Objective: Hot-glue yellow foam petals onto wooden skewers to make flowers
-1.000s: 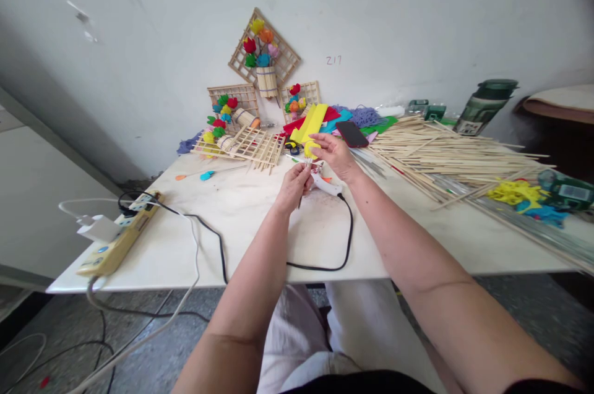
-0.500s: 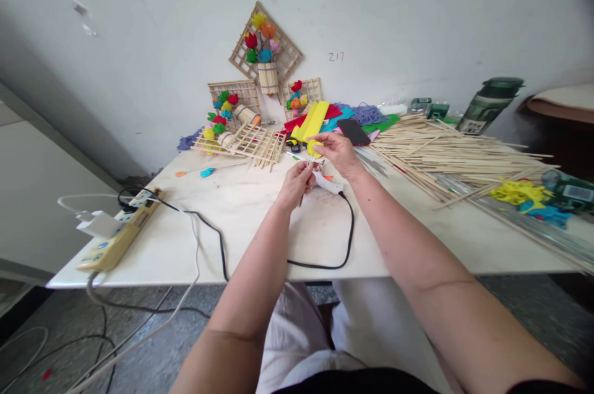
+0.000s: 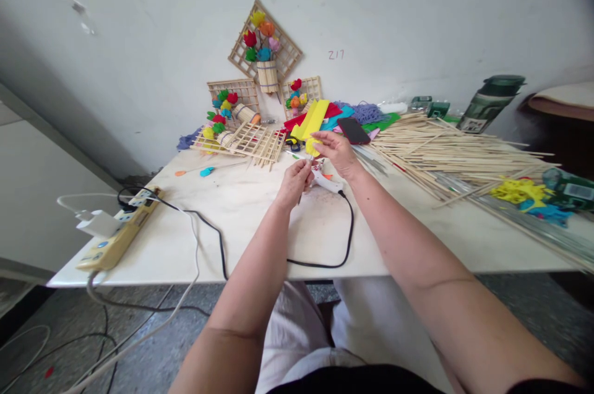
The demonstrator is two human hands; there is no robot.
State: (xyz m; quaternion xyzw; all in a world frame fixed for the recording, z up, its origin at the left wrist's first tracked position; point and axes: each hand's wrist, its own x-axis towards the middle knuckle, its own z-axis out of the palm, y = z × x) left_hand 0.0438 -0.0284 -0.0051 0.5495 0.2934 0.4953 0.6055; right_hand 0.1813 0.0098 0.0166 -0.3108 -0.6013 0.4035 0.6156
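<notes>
Between my hands is a yellow craft flower on a thin stem. My left hand is closed round the stem, just under the yellow head. The fingertips of my right hand pinch the yellow petals from the right side. Beneath my hands a white glue gun lies on the table, its nozzle end partly hidden by my fingers. Black-and-yellow scissors lie just behind the flower. A folded yellow sheet rests on red and blue pieces farther back.
Stick lattices with colourful flowers lean at the wall. A pile of wooden sticks and a dark bottle stand right. A phone lies behind my right hand. A power strip with cables sits left; the glue gun's black cord loops in front.
Both hands stay almost in place on the flower. The yellow head has shifted very slightly left and up, with my right fingers still on it.
</notes>
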